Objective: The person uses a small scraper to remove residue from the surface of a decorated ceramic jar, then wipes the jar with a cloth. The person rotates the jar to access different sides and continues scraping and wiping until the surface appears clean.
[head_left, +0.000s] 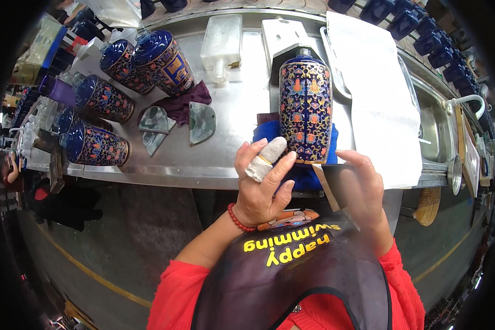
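A dark blue bottle (306,110) with a clear glass neck and a gold, red and orange floral pattern lies on a blue cloth (267,131), its base toward me. My left hand (261,184) is at the left of its base, fingers apart. One finger wears a whitish cloth wrap held by a yellow band; the index fingertip is at the bottle's lower edge, and whether it presses there I cannot tell. Right of the base is my right hand (363,190), blurred, its index finger stretched toward the bottle. A tan strip (327,187) shows beside it; I cannot tell whether it is held.
Several patterned bottles (165,60) stand on the left of the metal table (231,110). Nearer are greenish curved pieces (202,122) and a purple cloth (190,104). A clear plastic container (221,44) lies behind. White paper (379,110) and a sink (435,135) are at right.
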Tool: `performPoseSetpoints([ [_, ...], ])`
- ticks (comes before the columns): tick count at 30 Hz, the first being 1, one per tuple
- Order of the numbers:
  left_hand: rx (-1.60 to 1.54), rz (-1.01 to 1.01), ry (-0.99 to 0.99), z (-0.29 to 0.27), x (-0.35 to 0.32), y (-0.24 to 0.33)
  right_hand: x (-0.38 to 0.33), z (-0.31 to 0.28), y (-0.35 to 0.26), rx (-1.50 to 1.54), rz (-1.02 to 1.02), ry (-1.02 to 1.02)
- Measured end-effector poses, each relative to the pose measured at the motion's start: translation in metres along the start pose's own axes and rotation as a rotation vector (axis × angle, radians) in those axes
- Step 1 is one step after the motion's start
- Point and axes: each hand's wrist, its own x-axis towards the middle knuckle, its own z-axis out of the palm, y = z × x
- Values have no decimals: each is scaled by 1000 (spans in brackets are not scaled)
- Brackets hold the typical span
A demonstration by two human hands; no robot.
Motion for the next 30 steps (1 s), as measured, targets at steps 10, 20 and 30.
performPoseSetpoints([
  [10, 164, 105, -8, -1, -1, 4, 5, 7, -7, -34, -1, 24],
  [20, 29, -27, -5, -1, 4, 3, 17, 7, -14, -65, -11, 55],
  [30, 135, 104, -40, -2, 2, 1, 22, 6, -12, 8, 85, 51],
])
